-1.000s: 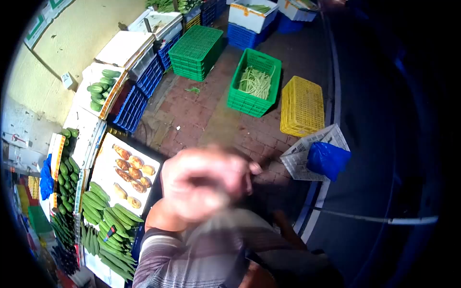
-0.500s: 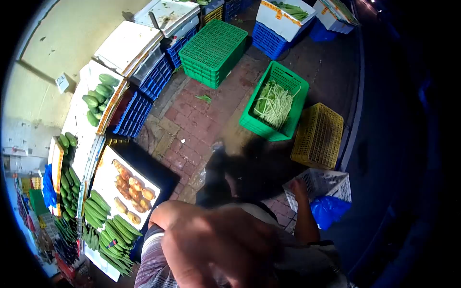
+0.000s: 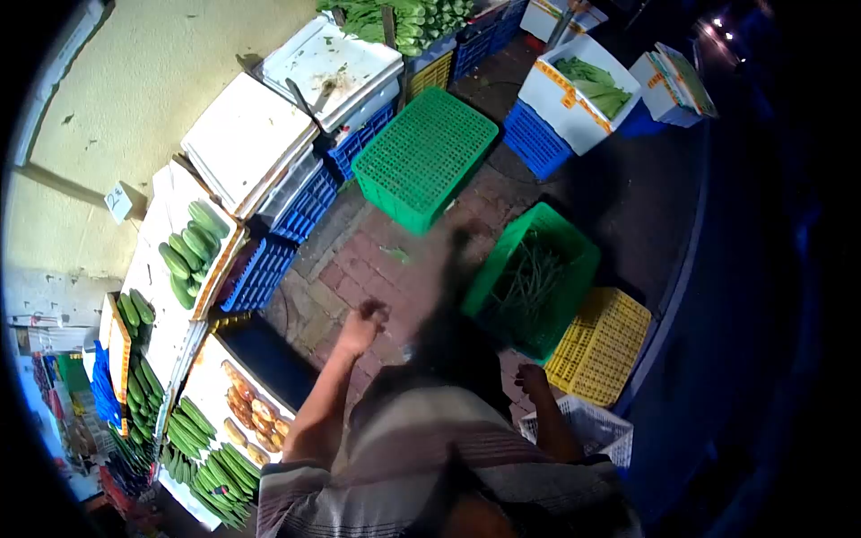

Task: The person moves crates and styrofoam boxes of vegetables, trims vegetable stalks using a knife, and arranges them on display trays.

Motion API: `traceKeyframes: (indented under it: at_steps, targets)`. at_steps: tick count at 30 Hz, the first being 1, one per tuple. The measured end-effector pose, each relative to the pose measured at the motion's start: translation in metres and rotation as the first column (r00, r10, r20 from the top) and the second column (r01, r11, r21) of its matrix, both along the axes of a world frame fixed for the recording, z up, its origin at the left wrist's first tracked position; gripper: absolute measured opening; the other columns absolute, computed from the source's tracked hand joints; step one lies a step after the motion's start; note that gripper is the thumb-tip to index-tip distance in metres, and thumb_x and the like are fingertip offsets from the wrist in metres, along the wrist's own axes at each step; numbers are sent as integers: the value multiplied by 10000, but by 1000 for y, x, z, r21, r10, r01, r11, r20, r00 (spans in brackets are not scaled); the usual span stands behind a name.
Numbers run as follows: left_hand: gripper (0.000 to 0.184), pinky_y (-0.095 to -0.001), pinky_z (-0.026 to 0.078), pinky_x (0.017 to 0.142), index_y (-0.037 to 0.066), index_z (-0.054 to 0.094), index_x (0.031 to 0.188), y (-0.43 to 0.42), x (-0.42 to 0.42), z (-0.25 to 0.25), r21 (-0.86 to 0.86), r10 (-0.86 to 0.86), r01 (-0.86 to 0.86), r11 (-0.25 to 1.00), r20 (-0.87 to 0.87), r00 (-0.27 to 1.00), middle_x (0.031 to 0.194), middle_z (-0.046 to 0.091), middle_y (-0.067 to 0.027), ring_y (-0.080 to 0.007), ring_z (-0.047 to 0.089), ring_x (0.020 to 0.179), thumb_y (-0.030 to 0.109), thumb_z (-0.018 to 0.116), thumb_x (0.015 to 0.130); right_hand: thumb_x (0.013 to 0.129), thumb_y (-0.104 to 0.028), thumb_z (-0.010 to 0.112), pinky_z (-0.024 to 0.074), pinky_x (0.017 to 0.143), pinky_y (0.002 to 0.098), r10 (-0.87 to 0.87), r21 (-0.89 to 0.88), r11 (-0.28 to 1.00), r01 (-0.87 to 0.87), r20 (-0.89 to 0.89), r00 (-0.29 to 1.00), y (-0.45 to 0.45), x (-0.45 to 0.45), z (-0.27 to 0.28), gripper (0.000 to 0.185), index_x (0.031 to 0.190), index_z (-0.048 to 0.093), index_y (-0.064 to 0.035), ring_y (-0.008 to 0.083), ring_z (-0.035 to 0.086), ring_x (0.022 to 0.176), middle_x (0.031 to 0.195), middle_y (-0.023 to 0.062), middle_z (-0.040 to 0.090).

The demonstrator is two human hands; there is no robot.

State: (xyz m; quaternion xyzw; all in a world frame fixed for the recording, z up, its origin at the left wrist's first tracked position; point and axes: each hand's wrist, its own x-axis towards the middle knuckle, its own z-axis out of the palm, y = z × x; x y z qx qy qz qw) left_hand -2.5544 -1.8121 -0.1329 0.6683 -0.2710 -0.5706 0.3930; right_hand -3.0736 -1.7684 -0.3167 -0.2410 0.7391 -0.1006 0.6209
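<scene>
My left hand [image 3: 363, 326] hangs over the brick pavement, fingers loosely bent and somewhat blurred, with nothing visible in it. Lower right, my right hand [image 3: 534, 380] is in dim light above the white crate [image 3: 603, 430], near the yellow crate [image 3: 605, 345]. Its fingers look apart and nothing shows in them. Ahead stands an open green crate [image 3: 574, 238] with long thin green beans [image 3: 529, 278] inside, now in shadow. Neither hand touches it.
An upturned green crate [image 3: 426, 152] stands ahead. On the left, a stall holds cucumbers [image 3: 193, 247], brown root vegetables [image 3: 251, 408] and ridged green gourds [image 3: 224, 475]. A white foam box [image 3: 574, 94] of leafy greens sits on a blue crate [image 3: 535, 139]. A curb [image 3: 695, 233] runs along the right.
My left hand has dropped from close before the camera to over the pavement. My right hand has moved up and left. The view has shifted, and shadow now covers the beans.
</scene>
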Motion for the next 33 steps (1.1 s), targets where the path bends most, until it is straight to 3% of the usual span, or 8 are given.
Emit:
traceKeyframes:
  at_steps: [4,7,15,21,23,25,28,33]
  targets:
    - [364,-325,546,718,-67,613,1165,-39,21,-72,82,65,-73,994,89,994,960,688,-139,-200,654,841,211,646,932,956,-283,632,354,450,295,101,-201,979,-37,318,943,-140,-22,-143,263,1051,618,-38,141,521,534,763,55,592]
    - [373,-349,549,759,-36,643,1146,-73,34,-123,189,136,-142,972,48,990,943,711,-155,-209,673,863,264,659,924,957,-289,643,351,450,326,218,-169,963,-211,27,976,-263,47,-88,260,1020,618,-37,139,517,533,740,47,581]
    - [594,-444,520,901,29,684,1159,-144,54,-215,531,-408,106,841,493,769,1118,699,-207,-352,672,1047,512,690,813,943,-414,665,448,620,363,414,-57,910,-411,74,907,-501,193,-73,641,1425,461,-43,230,624,1031,1207,108,589]
    - [748,-420,501,943,-43,533,1326,-256,62,-205,660,-370,188,728,147,917,1260,628,-240,-341,622,1123,464,745,819,933,-415,679,387,530,285,215,-3,976,-219,187,958,-568,261,-125,595,1375,512,-51,173,638,960,1138,82,599]
    - [890,-427,494,962,-10,401,1445,-266,61,-222,411,-178,56,910,265,948,1287,605,-251,-346,610,1126,470,770,792,932,-398,687,347,496,257,188,45,979,-199,180,965,-569,270,-166,464,1229,587,-55,126,593,821,934,39,577]
    - [943,-499,463,1006,138,277,1533,-266,83,-269,651,-435,183,737,249,866,1413,467,-251,-423,509,1240,490,753,799,925,-396,698,341,496,256,149,112,979,-168,160,976,-579,287,-188,416,1167,608,-69,119,555,747,861,17,551]
    - [873,-597,419,1030,272,223,1546,-301,81,-247,883,-644,113,456,240,726,1506,279,-222,-529,358,1325,502,688,844,913,-441,697,416,630,338,-108,67,993,96,199,974,-575,312,-253,476,1218,599,-89,151,532,855,989,64,586]
    - [797,-628,310,1099,207,286,1540,-343,112,-211,874,-753,241,421,189,630,1503,358,-233,-516,348,1360,491,624,876,922,-419,676,465,945,466,-171,120,983,142,293,941,-578,346,-316,616,1392,501,-60,254,531,1228,1329,97,582]
